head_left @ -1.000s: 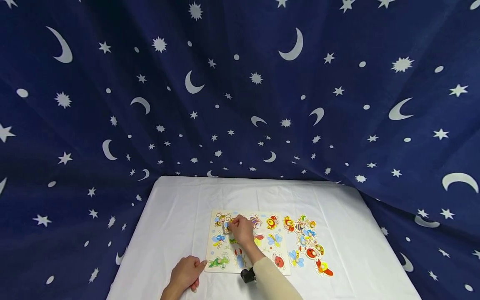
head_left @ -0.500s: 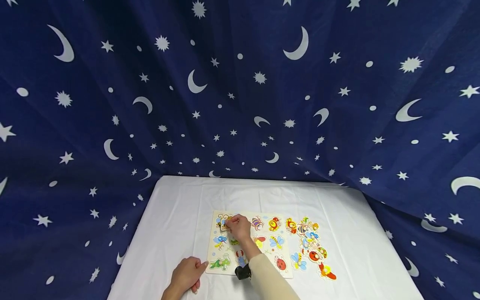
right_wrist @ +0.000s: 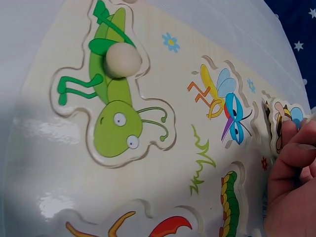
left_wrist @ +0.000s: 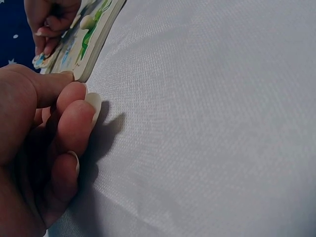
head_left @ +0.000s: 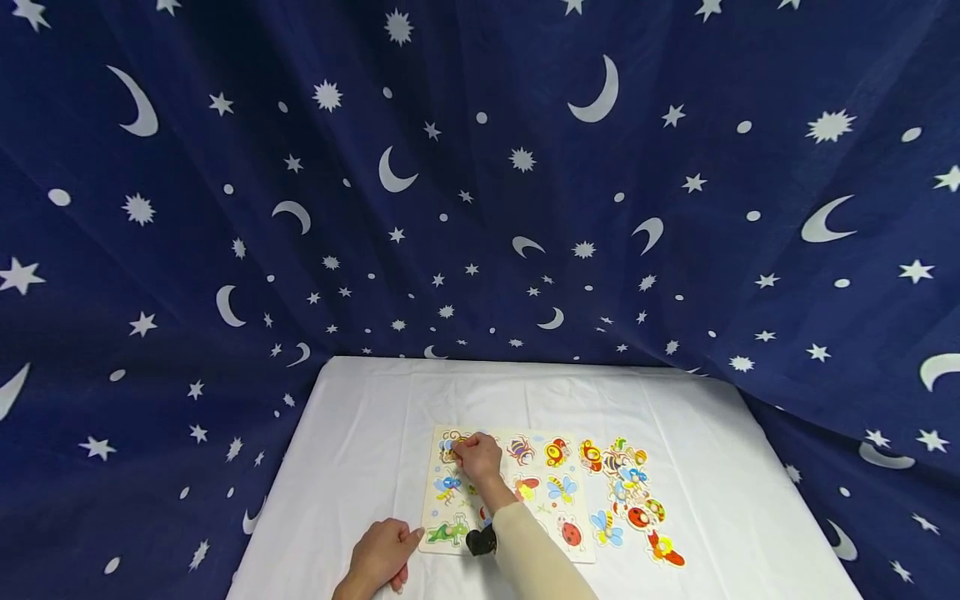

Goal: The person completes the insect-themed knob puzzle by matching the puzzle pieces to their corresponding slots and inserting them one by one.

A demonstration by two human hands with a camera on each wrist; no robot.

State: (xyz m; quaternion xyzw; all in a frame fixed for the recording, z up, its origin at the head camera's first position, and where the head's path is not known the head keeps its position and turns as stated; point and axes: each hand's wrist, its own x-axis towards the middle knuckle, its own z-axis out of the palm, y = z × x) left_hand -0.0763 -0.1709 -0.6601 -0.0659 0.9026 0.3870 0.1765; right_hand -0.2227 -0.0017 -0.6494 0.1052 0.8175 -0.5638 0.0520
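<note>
My right hand [head_left: 482,457] pinches a bee puzzle piece [right_wrist: 277,126] over the upper-left corner of the wooden insect puzzle board [head_left: 429,508]. In the right wrist view the piece lies against the board, partly behind the fingers; whether it sits fully in its recess I cannot tell. My left hand [head_left: 384,550] rests on the table by the board's lower-left corner. Its thumb [left_wrist: 54,85] touches the board's edge, and the other fingers are loosely curled, holding nothing. A green grasshopper piece [right_wrist: 116,123] with a round knob lies in the lower-left recess.
To the board's right, several loose insect pieces lie in a cluster, among them a ladybug [head_left: 640,517], a blue-winged insect [head_left: 606,528] and a red-winged one [head_left: 664,550]. A white cloth [head_left: 367,442] covers the table. A starry dark-blue curtain [head_left: 480,208] hangs behind.
My right hand has shifted the bee piece slightly left, onto the printed bee at the board's upper-left corner. The left hand has stayed by the board's edge. The head view has shifted slightly.
</note>
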